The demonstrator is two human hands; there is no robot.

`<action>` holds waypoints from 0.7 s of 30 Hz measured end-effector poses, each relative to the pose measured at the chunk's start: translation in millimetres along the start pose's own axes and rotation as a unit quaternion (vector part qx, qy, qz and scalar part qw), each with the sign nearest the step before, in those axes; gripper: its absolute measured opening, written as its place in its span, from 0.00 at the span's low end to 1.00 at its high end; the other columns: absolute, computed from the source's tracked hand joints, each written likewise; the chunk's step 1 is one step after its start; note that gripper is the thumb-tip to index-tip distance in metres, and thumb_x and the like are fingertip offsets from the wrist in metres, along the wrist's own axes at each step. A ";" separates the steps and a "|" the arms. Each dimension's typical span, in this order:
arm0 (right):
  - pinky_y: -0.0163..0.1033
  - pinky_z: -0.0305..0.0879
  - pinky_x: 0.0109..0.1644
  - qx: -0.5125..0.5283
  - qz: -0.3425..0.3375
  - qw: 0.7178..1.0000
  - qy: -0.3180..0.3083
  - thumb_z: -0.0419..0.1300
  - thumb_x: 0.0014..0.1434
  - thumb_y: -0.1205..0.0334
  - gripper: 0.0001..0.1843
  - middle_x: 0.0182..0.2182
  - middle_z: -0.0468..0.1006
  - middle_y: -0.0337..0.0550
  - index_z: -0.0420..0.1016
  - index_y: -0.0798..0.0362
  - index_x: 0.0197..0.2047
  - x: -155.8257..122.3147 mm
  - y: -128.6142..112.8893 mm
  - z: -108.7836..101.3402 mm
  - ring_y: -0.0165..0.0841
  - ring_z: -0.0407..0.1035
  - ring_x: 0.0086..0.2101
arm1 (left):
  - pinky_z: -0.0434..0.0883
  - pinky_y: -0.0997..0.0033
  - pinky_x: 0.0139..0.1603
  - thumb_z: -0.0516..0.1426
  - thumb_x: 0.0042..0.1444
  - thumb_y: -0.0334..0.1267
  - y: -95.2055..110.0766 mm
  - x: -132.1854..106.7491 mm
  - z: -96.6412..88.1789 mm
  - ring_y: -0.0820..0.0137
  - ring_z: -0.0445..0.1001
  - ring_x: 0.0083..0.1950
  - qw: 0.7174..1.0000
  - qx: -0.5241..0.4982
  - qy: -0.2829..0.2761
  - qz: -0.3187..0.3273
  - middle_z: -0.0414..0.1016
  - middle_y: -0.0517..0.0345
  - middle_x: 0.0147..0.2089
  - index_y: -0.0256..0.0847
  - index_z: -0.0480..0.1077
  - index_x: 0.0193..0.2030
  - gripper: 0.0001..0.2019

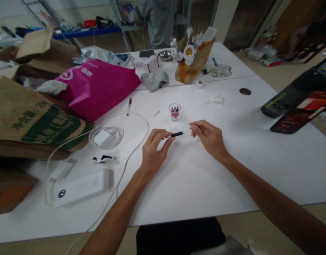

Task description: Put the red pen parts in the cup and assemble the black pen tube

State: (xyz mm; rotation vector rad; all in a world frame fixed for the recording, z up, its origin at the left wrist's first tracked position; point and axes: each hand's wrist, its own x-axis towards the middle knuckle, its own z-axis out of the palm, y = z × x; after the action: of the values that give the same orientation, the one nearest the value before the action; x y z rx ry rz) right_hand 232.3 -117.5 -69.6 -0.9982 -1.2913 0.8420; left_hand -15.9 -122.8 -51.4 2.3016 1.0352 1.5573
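My left hand point(156, 145) pinches a short black pen-like stick point(177, 134) between thumb and fingertips. The stick lies nearly level, and its pale end points right. Just across from that end is my right hand point(205, 136), thumb and fingers drawn together. Whatever the right fingertips may hold is too small to make out. Beyond both hands, a small clear cup point(175, 116) stands upright, with several pink pieces with dark pointed tips point(175, 110) inside it. A thin grey sliver point(156, 113) lies on the white table point(197, 187) left of the cup.
To the left are a black pen point(129, 106), coiled white cable point(117, 136), white power bank point(83, 187), magenta bag point(99, 86) and brown paper sack point(27, 113). A phone point(301, 113) leans against a black bottle point(287, 95) at right. Crumpled tissue point(217, 99) lies farther back.
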 end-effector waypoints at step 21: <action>0.49 0.84 0.49 -0.060 -0.084 0.993 -0.061 0.78 0.74 0.50 0.06 0.47 0.86 0.45 0.92 0.41 0.49 -5.3 -7.9 -1.9 0.40 0.81 0.47 | 0.90 0.53 0.63 0.71 0.76 0.38 1.9 -3.3 3.2 0.61 0.91 0.57 0.985 -0.127 0.000 -0.118 0.92 0.52 0.55 0.51 0.90 0.56 0.07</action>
State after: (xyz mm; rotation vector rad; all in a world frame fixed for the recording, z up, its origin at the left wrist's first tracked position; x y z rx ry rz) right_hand 233.2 -125.5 -64.2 -0.9287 -1.5228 0.7115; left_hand -12.9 -125.6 -54.4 1.9336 1.0033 1.4976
